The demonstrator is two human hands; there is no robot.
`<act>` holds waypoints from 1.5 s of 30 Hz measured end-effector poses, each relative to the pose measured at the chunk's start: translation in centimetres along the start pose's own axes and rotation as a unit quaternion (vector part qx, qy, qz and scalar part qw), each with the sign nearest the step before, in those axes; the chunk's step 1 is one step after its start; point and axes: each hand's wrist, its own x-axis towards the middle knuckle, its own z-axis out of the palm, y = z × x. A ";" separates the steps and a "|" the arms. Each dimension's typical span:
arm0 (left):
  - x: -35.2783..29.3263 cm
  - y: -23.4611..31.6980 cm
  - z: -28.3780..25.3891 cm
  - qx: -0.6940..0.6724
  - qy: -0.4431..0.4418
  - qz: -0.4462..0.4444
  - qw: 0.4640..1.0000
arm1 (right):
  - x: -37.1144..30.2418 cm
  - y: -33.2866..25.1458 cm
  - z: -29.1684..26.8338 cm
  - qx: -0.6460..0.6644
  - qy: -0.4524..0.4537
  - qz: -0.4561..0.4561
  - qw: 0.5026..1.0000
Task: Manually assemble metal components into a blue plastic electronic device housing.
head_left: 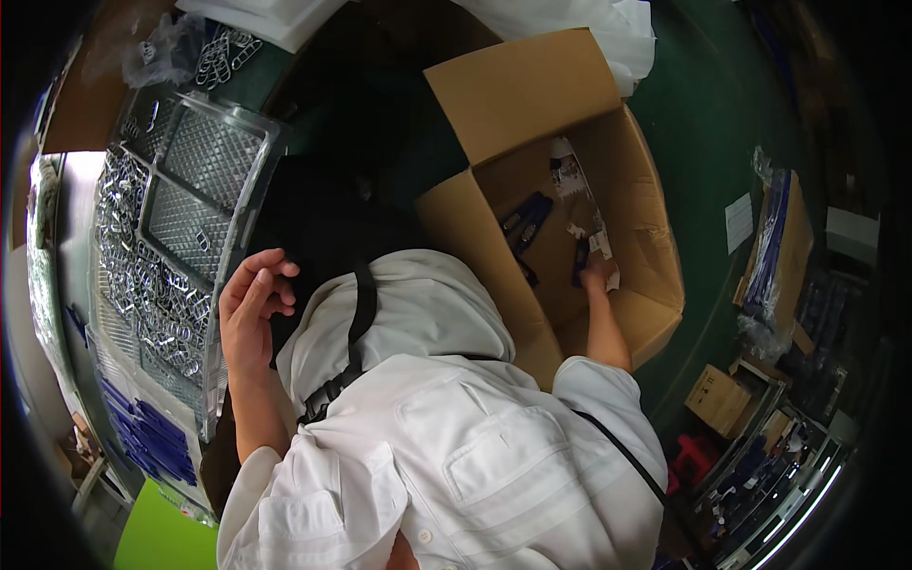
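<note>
My right hand (597, 273) reaches down into an open cardboard box (646, 209) in front of me. Its fingers are partly hidden and appear closed on a narrow dark blue item (579, 260) whose kind I cannot make out. More dark blue items (527, 220) lie inside the box, beside a row of pieces with white and brown patches (572, 185). My left hand (253, 302) is raised at the right edge of a clear plastic tray (201, 152), fingers loosely bent and apart, with nothing visible in them. Many small shiny metal clips (152, 275) fill the tray's left side.
Long blue pieces (147, 437) lie at the tray's near end. Metal hooks (226, 55) and a clear bag (163, 52) sit beyond it. White plastic sheeting (608, 33) is behind the box. At right are a wrapped blue bundle (774, 242) and a small carton (718, 399).
</note>
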 end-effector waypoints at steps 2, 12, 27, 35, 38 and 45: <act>1.4 -1.1 -0.6 -0.013 -0.004 -0.024 1.000 | -2.5 4.0 3.7 -0.002 -0.050 0.056 0.997; 1.3 0.7 3.4 0.063 0.004 -0.037 0.997 | 2.7 -11.0 10.2 0.139 -0.293 0.072 0.943; -0.1 1.2 2.7 0.039 -0.020 -0.030 0.999 | 7.1 -19.4 -15.2 0.435 -0.155 0.101 0.881; 1.0 3.3 5.9 0.034 -0.121 0.023 0.992 | 2.2 -35.8 -43.8 0.513 -0.116 -0.274 0.805; 0.2 3.8 5.5 0.033 -0.109 0.054 0.992 | 1.3 -39.8 -47.9 0.491 -0.103 -0.398 0.768; -2.4 3.6 1.3 -0.071 -0.036 0.118 0.990 | 0.6 -44.3 -51.3 0.486 -0.133 -0.494 0.709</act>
